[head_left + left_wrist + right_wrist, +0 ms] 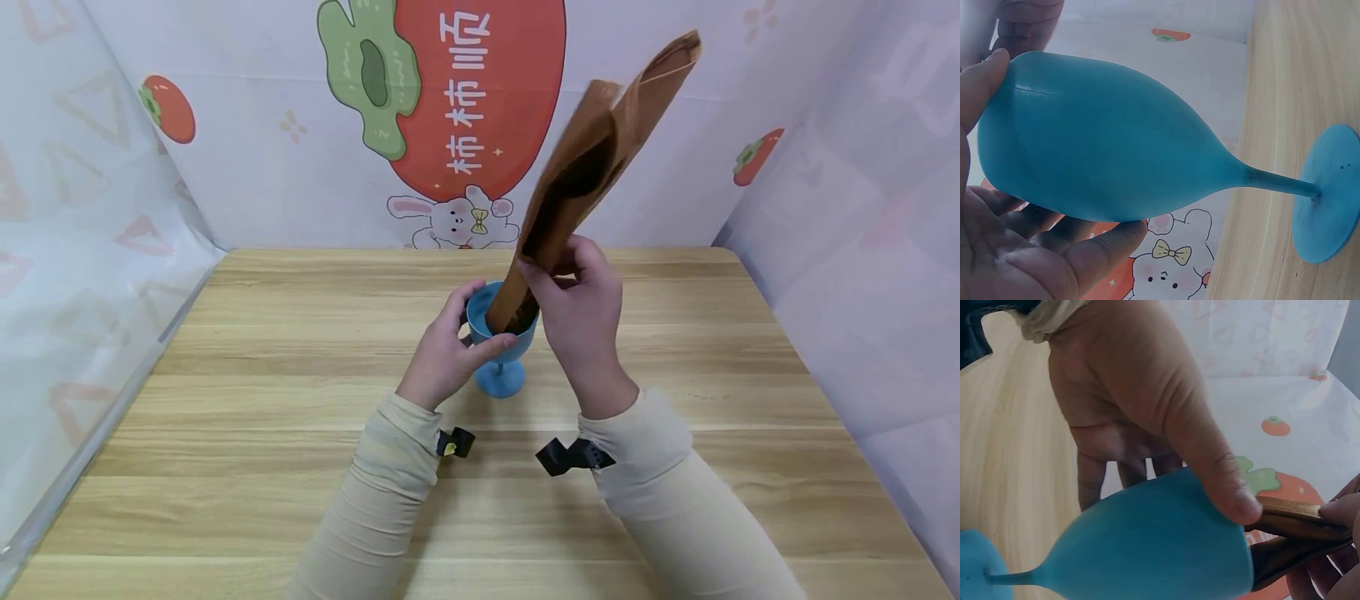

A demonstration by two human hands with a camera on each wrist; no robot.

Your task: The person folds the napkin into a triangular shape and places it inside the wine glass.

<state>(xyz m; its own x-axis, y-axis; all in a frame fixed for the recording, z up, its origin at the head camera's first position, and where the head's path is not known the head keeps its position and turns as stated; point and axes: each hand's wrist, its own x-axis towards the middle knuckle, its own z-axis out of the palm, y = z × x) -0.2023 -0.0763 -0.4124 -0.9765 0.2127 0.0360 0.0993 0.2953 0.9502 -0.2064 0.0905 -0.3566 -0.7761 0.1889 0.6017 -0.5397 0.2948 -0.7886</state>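
Note:
A blue plastic goblet stands upright near the middle of the table, its round foot at the tabletop. My left hand holds the bowl, thumb across the near side and fingers around the far side. A folded, loosely rolled brown cloth leans up and to the right out of the cup, its narrow lower end inside the rim. Just above the rim, my right hand pinches this cloth between thumb and fingers. From the left wrist view, the goblet's bowl hides whatever lies inside.
The wooden table spreads around both hands. Behind it hangs a white backdrop with a big red persimmon and a rabbit drawing. Pale printed sheets line the sides. Black wrist cameras sit on both sleeves.

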